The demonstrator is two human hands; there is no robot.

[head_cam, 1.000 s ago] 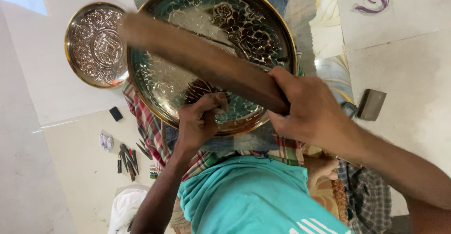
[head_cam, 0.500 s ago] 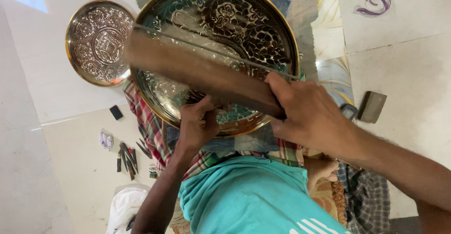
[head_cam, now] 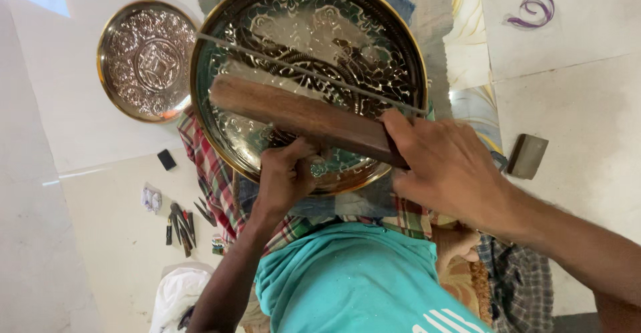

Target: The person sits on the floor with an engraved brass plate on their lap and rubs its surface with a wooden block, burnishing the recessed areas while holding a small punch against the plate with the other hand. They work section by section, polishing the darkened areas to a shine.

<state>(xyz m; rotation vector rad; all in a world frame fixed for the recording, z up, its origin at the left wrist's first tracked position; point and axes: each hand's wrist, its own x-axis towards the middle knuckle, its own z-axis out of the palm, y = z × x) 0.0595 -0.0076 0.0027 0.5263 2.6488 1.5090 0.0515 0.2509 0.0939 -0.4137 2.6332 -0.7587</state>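
Lowered since the earlier frame, the wooden mallet (head_cam: 304,118), gripped in the right hand (head_cam: 444,166), hangs over the engraved tray (head_cam: 220,52) on the lap; left hand (head_cam: 284,176) pinches a small, mostly hidden tool against it. A skewed blow could slip and scar the pattern or hit fingers.

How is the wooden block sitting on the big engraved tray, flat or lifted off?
Flat. The wooden block lies slantwise across the big engraved tray, its right end under the right hand. The left hand rests just below it.

Tool in left hand (head_cam: 286,176) hidden.
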